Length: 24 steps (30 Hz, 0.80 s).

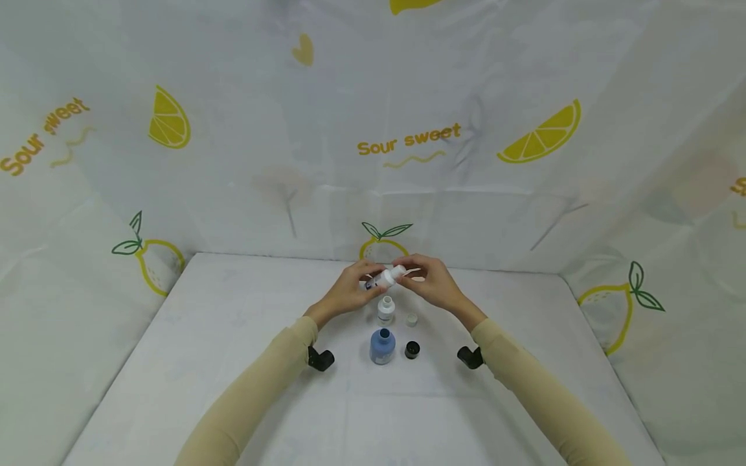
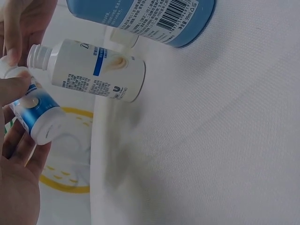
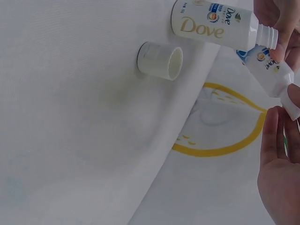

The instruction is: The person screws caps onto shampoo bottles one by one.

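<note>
My left hand holds a small white and blue Dove bottle by its body, tilted above the far part of the table. At the bottle's upper end, the thumb and fingers of my right hand pinch its white cap. Just below the hands in the head view stands an uncapped white Dove bottle, its threaded neck bare. A loose white cap lies to its right. Nearer to me is a blue bottle with an open neck, and a black cap rests beside it.
A white cloth covers the table. Behind it hangs a white curtain printed with lemons, close beyond both hands. Black camera mounts stick out from the wrists, on either side of the blue bottle and black cap.
</note>
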### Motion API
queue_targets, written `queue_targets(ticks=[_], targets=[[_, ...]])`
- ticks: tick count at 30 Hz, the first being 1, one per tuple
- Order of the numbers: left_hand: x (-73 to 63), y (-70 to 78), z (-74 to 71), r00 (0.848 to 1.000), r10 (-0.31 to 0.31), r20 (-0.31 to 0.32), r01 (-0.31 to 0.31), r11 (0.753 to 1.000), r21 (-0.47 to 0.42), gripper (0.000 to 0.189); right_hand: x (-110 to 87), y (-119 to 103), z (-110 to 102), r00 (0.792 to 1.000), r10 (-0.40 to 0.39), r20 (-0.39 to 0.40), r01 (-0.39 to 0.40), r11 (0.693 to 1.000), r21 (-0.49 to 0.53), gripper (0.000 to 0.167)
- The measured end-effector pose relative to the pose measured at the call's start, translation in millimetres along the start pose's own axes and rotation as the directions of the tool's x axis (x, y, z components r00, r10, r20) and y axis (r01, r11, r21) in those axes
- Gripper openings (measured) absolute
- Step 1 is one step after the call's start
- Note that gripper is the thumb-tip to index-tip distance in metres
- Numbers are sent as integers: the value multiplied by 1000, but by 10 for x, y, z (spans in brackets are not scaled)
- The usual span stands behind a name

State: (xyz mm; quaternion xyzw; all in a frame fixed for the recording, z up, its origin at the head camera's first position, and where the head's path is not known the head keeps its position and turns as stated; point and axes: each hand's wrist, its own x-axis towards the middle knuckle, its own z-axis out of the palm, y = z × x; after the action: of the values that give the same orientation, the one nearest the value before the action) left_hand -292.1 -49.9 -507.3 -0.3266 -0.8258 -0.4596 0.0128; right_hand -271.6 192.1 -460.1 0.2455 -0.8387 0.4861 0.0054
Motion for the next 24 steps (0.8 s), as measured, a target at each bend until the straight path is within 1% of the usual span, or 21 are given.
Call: queue_targets(ticks=[6,12,18,24], targets=[[-4,3,-9,1000,6,-1,-6,1000,4,43,3,12,10,1000,-21,-13,20,999,-42,34],[-3,1,-15,1000,3,-2,-3,1000,10,44,14,20,26,1000,6,-24,-7,999,-45,34],[-12,22,-27,1000,-7,3,7,1000,-24,44,35,12,43,998,43,-36,-45,997,-63,33],[-15,38,-29,1000,-5,8,5,1000,-19,45,42,23,54,997,45,-57,-49,996,-70,27]])
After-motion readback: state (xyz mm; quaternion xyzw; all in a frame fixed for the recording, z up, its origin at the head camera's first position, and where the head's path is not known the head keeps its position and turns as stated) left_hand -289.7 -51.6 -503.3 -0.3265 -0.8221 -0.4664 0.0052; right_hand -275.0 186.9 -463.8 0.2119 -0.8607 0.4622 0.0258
